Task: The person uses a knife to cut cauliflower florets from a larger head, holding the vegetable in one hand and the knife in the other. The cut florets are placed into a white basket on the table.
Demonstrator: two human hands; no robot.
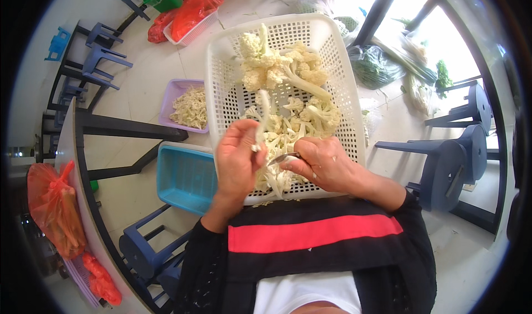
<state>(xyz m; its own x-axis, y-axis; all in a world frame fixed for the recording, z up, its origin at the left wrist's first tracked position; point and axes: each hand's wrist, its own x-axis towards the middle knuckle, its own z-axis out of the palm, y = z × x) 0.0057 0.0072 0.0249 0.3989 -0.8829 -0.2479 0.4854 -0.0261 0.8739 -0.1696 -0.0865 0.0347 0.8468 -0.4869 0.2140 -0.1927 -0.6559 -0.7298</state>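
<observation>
In front of me stands a large white perforated plastic basket (pixel 352 102). Big cauliflower pieces (pixel 305 79) lie toward its far end, and many small cut florets (pixel 277 177) are heaped at the near end. Pinched in my left hand (pixel 239 152) is a thin, pale cauliflower stem (pixel 262 110), blurred at its upper end. My right hand (pixel 322 162) grips a small knife, its short metal blade (pixel 282 158) pointing left toward the other hand; the fingers cover its handle. Both hands are above the near half of the basket, slightly apart.
Left of the basket are a lilac tray of shredded pale food (pixel 189 108) and a blue plastic basket (pixel 187 177). Blue stools (pixel 442 168) stand on the right, near bagged green vegetables (pixel 376 65). A table (pixel 66 148) with a red bag (pixel 58 214) borders the left.
</observation>
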